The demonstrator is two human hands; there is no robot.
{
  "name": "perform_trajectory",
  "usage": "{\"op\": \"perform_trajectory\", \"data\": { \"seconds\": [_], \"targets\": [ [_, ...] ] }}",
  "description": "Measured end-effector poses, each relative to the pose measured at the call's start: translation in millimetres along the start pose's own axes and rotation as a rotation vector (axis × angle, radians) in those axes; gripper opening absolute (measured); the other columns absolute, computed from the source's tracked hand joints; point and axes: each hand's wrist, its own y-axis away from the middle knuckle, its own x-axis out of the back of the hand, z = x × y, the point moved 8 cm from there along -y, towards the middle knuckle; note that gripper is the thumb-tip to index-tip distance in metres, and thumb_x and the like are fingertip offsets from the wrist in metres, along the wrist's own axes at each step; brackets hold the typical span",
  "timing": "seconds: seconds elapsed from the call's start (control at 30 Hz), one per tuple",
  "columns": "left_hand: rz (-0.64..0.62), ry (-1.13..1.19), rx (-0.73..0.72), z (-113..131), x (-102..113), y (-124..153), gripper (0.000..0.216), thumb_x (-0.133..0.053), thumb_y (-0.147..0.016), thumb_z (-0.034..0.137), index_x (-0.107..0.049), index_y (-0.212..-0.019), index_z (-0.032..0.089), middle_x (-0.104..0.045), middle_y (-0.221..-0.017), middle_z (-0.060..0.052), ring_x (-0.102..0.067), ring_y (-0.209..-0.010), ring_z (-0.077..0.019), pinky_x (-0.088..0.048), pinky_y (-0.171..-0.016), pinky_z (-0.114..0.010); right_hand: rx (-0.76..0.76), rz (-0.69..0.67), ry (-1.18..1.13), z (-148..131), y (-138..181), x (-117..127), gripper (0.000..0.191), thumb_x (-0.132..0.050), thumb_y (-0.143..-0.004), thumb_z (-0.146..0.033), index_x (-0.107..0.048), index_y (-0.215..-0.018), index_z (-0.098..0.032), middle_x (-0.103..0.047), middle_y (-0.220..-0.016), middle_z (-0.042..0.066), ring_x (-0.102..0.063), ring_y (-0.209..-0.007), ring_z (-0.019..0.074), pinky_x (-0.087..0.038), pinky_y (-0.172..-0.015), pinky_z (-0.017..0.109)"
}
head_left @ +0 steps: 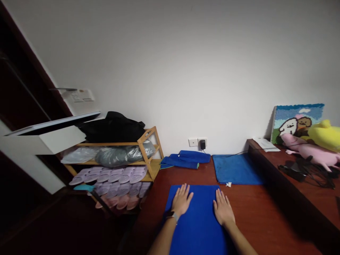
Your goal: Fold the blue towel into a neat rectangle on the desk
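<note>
A bright blue cloth lies spread on the reddish-brown wooden table right in front of me. My left hand lies flat on its upper left part, fingers stretched out, a watch on the wrist. My right hand lies flat on its upper right part, fingers apart. Neither hand holds anything. Beyond the cloth a second blue cloth lies flat near the wall. To its left sits a pile of folded blue cloths.
A wooden rack at the left holds a black bag, wrapped bundles and several slippers. A wall socket with a plug is behind the cloths. A raised shelf at the right carries plush toys, a picture and cables.
</note>
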Motion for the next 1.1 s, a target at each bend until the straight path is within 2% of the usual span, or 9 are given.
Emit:
{"op": "perform_trajectory", "data": {
  "seconds": [0.1, 0.2, 0.33, 0.43, 0.63, 0.8, 0.87, 0.93, 1.1],
  "targets": [
    [0.015, -0.006, 0.094, -66, 13, 11, 0.071, -0.016, -0.105, 0.06, -0.031, -0.16, 0.019, -0.029, -0.166, -0.011, -0.024, -0.155, -0.0264, -0.022, -0.125, -0.051, -0.008, -0.011, 0.017, 2, 0, -3, 0.07, -0.01, -0.101, -0.045, -0.012, -0.162, -0.011, -0.009, -0.17, 0.001, -0.006, -0.157, 0.017, -0.004, -0.128, 0.037],
    [0.048, 0.006, 0.11, -94, 15, 18, 0.073, -0.017, -0.104, 0.061, -0.03, -0.16, 0.017, -0.027, -0.167, -0.011, -0.024, -0.155, -0.0239, -0.023, -0.125, -0.047, -0.02, -0.02, 0.034, 4, -2, -4, 0.07, -0.011, -0.1, -0.045, -0.013, -0.162, -0.012, -0.01, -0.17, 0.0, -0.007, -0.157, 0.017, -0.006, -0.128, 0.037],
    [0.089, 0.025, 0.104, -97, 9, 17, 0.076, -0.018, -0.103, 0.065, -0.03, -0.16, 0.015, -0.027, -0.167, -0.011, -0.024, -0.155, -0.0237, -0.022, -0.126, -0.046, -0.029, 0.0, 0.012, 2, -13, 6, 0.069, -0.013, -0.1, -0.046, -0.013, -0.163, -0.017, -0.011, -0.17, -0.003, -0.012, -0.157, 0.0173, -0.012, -0.127, 0.037],
    [0.092, 0.034, 0.098, -96, 6, 15, 0.076, -0.018, -0.103, 0.064, -0.029, -0.16, 0.016, -0.026, -0.167, -0.011, -0.023, -0.155, -0.0234, -0.021, -0.127, -0.047, -0.031, 0.016, 0.023, -2, -24, 13, 0.068, -0.013, -0.101, -0.046, -0.012, -0.163, -0.017, -0.011, -0.17, -0.003, -0.009, -0.157, 0.0174, -0.008, -0.128, 0.038],
    [0.088, 0.033, 0.101, -100, 3, 13, 0.075, -0.02, -0.104, 0.063, -0.028, -0.16, 0.014, -0.026, -0.167, -0.01, -0.023, -0.155, -0.0221, -0.021, -0.127, -0.046, -0.061, 0.013, 0.029, 2, -33, 7, 0.07, -0.01, -0.102, -0.048, -0.012, -0.162, -0.013, -0.011, -0.17, 0.001, -0.006, -0.157, 0.0169, -0.004, -0.128, 0.038],
    [0.174, 0.012, 0.092, -100, 15, 16, 0.065, -0.022, -0.106, 0.053, -0.028, -0.161, 0.018, -0.032, -0.166, -0.007, -0.027, -0.154, -0.0223, -0.026, -0.126, -0.046, -0.058, 0.041, 0.003, 4, -32, 5, 0.069, -0.012, -0.101, -0.046, -0.015, -0.162, -0.013, -0.012, -0.17, 0.002, -0.008, -0.157, 0.0176, -0.004, -0.128, 0.039],
    [0.239, 0.004, 0.058, -84, 26, 15, 0.062, -0.022, -0.107, 0.049, -0.029, -0.161, 0.019, -0.035, -0.165, -0.007, -0.029, -0.153, -0.0232, -0.027, -0.126, -0.047, -0.051, 0.041, -0.011, 3, -33, 6, 0.07, -0.013, -0.101, -0.046, -0.015, -0.162, -0.013, -0.013, -0.17, 0.003, -0.009, -0.157, 0.0188, -0.005, -0.128, 0.04],
    [0.262, 0.015, -0.015, -48, 30, 12, 0.06, -0.021, -0.107, 0.047, -0.032, -0.16, 0.02, -0.037, -0.164, -0.007, -0.03, -0.153, -0.0232, -0.028, -0.126, -0.047, -0.047, 0.041, -0.012, 2, -33, 7, 0.07, -0.013, -0.101, -0.046, -0.015, -0.162, -0.012, -0.013, -0.17, 0.003, -0.01, -0.157, 0.0195, -0.005, -0.128, 0.04],
    [0.141, 0.105, -0.373, 101, 1, -2, 0.059, -0.02, -0.108, 0.046, -0.02, -0.163, 0.026, -0.033, -0.166, -0.003, -0.028, -0.154, -0.0216, -0.026, -0.127, -0.045, -0.033, 0.028, 0.034, 2, -31, 6, 0.068, -0.014, -0.101, -0.042, -0.017, -0.162, -0.013, -0.011, -0.17, 0.003, -0.008, -0.157, 0.0198, -0.005, -0.127, 0.04]
  ]
}}
